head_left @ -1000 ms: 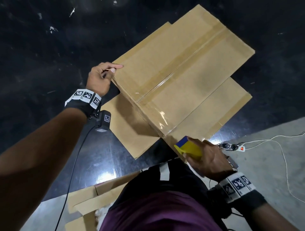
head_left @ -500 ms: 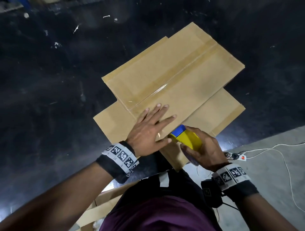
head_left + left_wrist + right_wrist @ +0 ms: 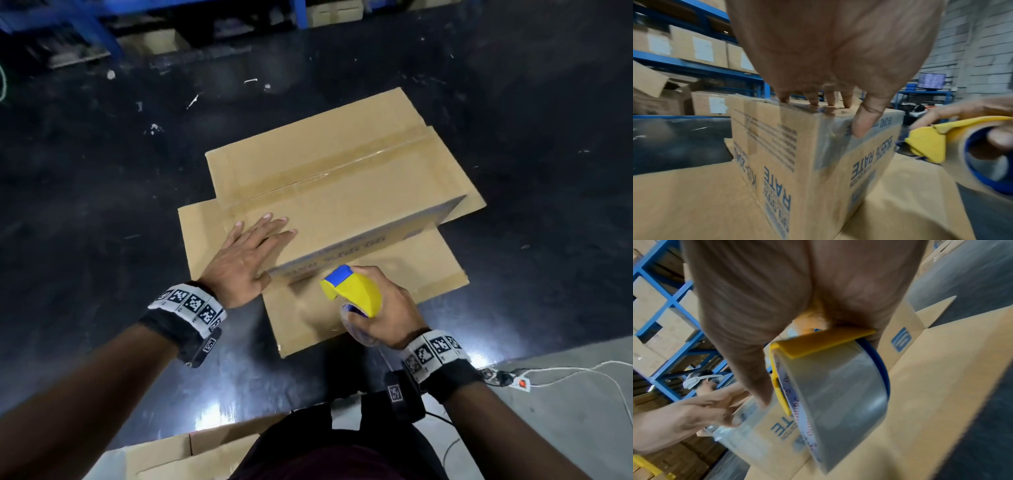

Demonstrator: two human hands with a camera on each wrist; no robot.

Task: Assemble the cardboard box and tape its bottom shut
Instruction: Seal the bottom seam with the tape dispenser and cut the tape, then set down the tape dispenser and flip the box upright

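The cardboard box (image 3: 342, 205) stands upside down on the dark floor, its lower flaps spread flat around it. A strip of clear tape (image 3: 329, 174) runs along the seam of its upward-facing bottom. My left hand (image 3: 253, 246) lies flat with straight fingers on the near left corner of that face, the thumb (image 3: 865, 125) down the side over the tape end. My right hand (image 3: 380, 308) grips a yellow and blue tape dispenser (image 3: 352, 291) just off the box's near side, above a spread flap; the roll (image 3: 838, 402) shows in the right wrist view.
Blue shelving (image 3: 102, 37) loaded with cartons runs along the far side. More flat cardboard (image 3: 191, 448) lies by my feet. A white cable with a switch (image 3: 520, 380) trails over the grey floor at right. Another person (image 3: 702, 382) is by the racks.
My left hand left the box's far-left corner and came to press flat on its near corner. The right hand with the dispenser stayed at the near side, now clear of the box.
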